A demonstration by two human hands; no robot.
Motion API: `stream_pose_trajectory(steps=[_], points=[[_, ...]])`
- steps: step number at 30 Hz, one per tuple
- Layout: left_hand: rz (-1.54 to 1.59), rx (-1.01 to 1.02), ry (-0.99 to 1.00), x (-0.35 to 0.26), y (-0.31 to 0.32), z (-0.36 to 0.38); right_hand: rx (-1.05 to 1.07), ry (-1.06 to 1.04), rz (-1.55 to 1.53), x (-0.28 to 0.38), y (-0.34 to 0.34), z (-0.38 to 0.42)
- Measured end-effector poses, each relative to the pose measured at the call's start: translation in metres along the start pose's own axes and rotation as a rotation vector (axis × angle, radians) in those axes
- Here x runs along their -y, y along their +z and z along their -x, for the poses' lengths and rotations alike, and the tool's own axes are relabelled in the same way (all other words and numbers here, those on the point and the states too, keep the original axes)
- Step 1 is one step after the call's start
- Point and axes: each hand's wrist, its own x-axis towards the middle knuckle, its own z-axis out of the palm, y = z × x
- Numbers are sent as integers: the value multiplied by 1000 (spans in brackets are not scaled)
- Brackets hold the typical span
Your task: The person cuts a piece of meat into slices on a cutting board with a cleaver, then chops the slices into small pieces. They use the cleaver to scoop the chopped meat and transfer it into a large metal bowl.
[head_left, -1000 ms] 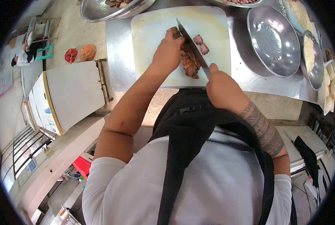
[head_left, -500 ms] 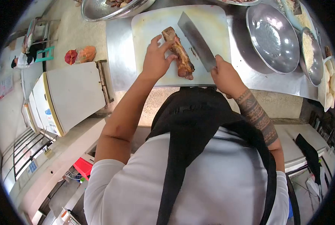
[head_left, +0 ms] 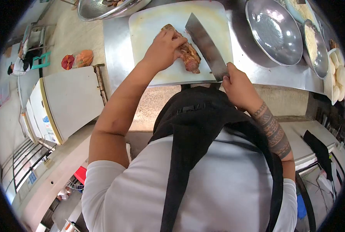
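My left hand (head_left: 163, 49) is closed over the upper part of a long browned piece of meat (head_left: 191, 60), fingers wrapped across it and thumb at its side. The meat lies slantwise on a white cutting board (head_left: 143, 33), its lower end uncovered. In my right hand (head_left: 240, 86) is the handle of a cleaver (head_left: 208, 46). Its broad blade is close to the right side of the meat, a narrow gap between them, with the tip pointing away from me.
A metal counter (head_left: 116, 50) carries the board. To the right stand a large steel bowl (head_left: 275, 33), a smaller bowl of pale shreds (head_left: 313, 44) and a basket of pale peeled pieces (head_left: 340, 73). A steel colander (head_left: 91, 9) stands at the far left. Someone sits in the background (head_left: 20, 63).
My left hand has gone from fingers spread at the meat to a grip over it. The meat shows a different, redder face. The cleaver stays at its right, and the camera view has shifted.
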Motion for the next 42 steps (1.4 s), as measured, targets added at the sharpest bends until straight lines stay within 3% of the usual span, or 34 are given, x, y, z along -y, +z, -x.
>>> stream_pose_trajectory(steps=[9,15,20,27,34,42], points=[[6,-19,-23,-10,15,-2,164,89,125,19,-3,16],[10,-32,-14,-10,22,-1,44,-102,122,26,16,-13],[12,-56,-20,-9,22,-1,-5,-90,117,18,47,-65],[48,-176,-93,2,23,50,25,-12,92,-12,35,-46],[242,-214,-326,5,27,128,-22,16,175,-19,30,-18],[259,-368,-279,-18,52,104,37,28,176,-17,28,-19]])
